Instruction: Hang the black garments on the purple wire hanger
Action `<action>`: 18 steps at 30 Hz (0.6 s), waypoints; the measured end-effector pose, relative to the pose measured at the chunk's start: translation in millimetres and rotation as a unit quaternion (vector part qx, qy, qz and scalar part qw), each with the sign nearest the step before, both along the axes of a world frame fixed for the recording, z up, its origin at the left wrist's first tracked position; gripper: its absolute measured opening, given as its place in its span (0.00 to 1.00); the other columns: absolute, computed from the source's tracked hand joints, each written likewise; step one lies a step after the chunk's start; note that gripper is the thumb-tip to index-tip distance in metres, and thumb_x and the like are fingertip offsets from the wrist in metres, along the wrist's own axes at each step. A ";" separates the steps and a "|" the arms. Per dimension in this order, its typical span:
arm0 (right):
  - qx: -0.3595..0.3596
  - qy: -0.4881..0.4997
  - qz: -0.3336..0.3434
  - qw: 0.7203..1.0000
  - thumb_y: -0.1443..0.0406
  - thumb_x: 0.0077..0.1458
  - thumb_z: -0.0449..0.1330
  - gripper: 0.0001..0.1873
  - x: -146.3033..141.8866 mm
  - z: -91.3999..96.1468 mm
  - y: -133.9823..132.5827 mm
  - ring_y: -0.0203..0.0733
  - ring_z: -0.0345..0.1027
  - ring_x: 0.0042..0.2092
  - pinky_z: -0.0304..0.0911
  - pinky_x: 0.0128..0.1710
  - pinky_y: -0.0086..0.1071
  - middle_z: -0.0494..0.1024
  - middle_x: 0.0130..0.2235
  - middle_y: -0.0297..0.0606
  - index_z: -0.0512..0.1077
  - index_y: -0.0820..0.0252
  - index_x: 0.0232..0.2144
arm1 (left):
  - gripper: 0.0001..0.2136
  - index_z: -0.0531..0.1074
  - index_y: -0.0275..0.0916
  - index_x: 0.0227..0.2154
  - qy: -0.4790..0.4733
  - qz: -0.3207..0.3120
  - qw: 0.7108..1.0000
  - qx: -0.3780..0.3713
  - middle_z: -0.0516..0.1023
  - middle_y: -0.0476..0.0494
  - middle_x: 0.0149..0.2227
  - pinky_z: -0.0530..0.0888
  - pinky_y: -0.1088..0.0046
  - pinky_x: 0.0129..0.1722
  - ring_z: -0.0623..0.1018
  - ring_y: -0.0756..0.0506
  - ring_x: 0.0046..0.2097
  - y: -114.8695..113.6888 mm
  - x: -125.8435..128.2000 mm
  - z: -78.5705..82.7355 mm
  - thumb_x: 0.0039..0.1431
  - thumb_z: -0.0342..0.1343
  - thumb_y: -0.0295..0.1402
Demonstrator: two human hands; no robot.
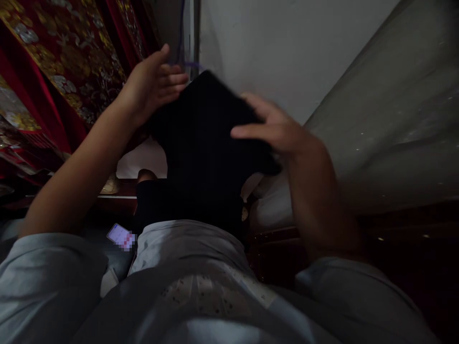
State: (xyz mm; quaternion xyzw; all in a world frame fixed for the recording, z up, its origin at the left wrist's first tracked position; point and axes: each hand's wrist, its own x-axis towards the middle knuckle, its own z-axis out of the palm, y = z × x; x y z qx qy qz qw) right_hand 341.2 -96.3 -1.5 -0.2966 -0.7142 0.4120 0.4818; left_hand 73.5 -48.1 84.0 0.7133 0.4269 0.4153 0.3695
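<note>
A black garment (204, 143) hangs in front of me, held up between both hands. My left hand (152, 83) presses against its upper left edge with the fingers stretched out along the cloth. My right hand (278, 129) lies over its right side, fingers extended and blurred by motion, the thumb hidden behind the fabric. The lower part of the garment drops down toward my light blue shirt (186, 277).
A red and gold patterned cloth (60, 57) fills the upper left. A pale wall (287, 43) and a grey curtain-like sheet (394, 105) are on the right. A lit phone (120, 235) lies at lower left. Dark wooden furniture (279, 248) stands below.
</note>
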 end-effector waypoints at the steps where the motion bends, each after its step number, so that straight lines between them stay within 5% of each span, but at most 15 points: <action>1: -0.020 -0.033 0.035 0.999 0.60 0.50 0.73 0.25 -11.5 -0.4 -7.0 0.53 0.72 0.57 0.69 0.59 0.47 0.80 0.48 0.36 0.76 0.54 0.51 | 0.25 0.69 0.29 0.52 -0.034 -0.022 0.998 -0.053 0.76 0.41 0.54 0.72 0.60 0.57 0.73 0.41 0.64 -7.9 1.7 -1.1 0.77 0.27 0.36; 4: -0.050 -0.096 0.085 0.991 0.58 0.51 0.73 0.15 -34.3 -8.5 -3.9 0.53 0.73 0.53 0.73 0.54 0.45 0.80 0.40 0.37 0.79 0.55 0.40 | 0.17 0.70 0.30 0.45 -0.051 -0.037 0.992 -0.105 0.76 0.40 0.50 0.75 0.61 0.56 0.74 0.40 0.63 -32.7 -5.3 -9.7 0.75 0.35 0.30; 6: -0.031 -0.115 0.067 0.991 0.57 0.53 0.71 0.12 -35.9 -18.2 13.8 0.51 0.73 0.51 0.72 0.53 0.45 0.80 0.38 0.38 0.79 0.55 0.37 | 0.10 0.72 0.31 0.43 0.031 -0.044 0.992 -0.111 0.76 0.40 0.40 0.78 0.55 0.52 0.80 0.37 0.54 -48.1 -20.3 -13.6 0.70 0.46 0.30; 10: 0.090 -0.101 -0.081 0.988 0.57 0.54 0.70 0.22 -22.2 -41.0 51.6 0.49 0.69 0.55 0.68 0.56 0.44 0.75 0.53 0.40 0.74 0.51 0.51 | 0.14 0.77 0.29 0.39 0.305 0.009 0.951 -0.057 0.70 0.45 0.27 0.78 0.41 0.45 0.83 0.34 0.43 -69.4 -56.7 -1.6 0.68 0.57 0.38; 12: 0.124 -0.113 -0.090 0.982 0.57 0.56 0.69 0.28 -19.8 -51.2 61.1 0.47 0.68 0.56 0.68 0.56 0.43 0.70 0.59 0.41 0.70 0.50 0.57 | 0.20 0.78 0.28 0.36 0.385 0.042 0.922 0.004 0.70 0.47 0.27 0.76 0.38 0.48 0.82 0.34 0.44 -71.9 -69.3 8.3 0.67 0.57 0.45; 16: 0.091 -0.092 -0.008 0.992 0.49 0.62 0.63 0.19 -27.2 -60.3 65.3 0.40 0.72 0.44 0.71 0.46 0.35 0.77 0.41 0.36 0.76 0.57 0.44 | 0.32 0.77 0.27 0.40 0.328 0.025 0.936 0.126 0.74 0.47 0.30 0.75 0.40 0.48 0.82 0.40 0.42 -52.3 -81.7 11.4 0.60 0.57 0.60; 18: 0.057 -0.028 -0.021 0.998 0.47 0.62 0.62 0.21 -27.5 -56.9 67.6 0.36 0.71 0.36 0.70 0.38 0.30 0.75 0.32 0.33 0.75 0.60 0.37 | 0.33 0.76 0.27 0.44 0.269 0.049 0.942 0.194 0.77 0.44 0.35 0.76 0.47 0.49 0.80 0.44 0.41 -32.3 -85.2 4.9 0.59 0.59 0.60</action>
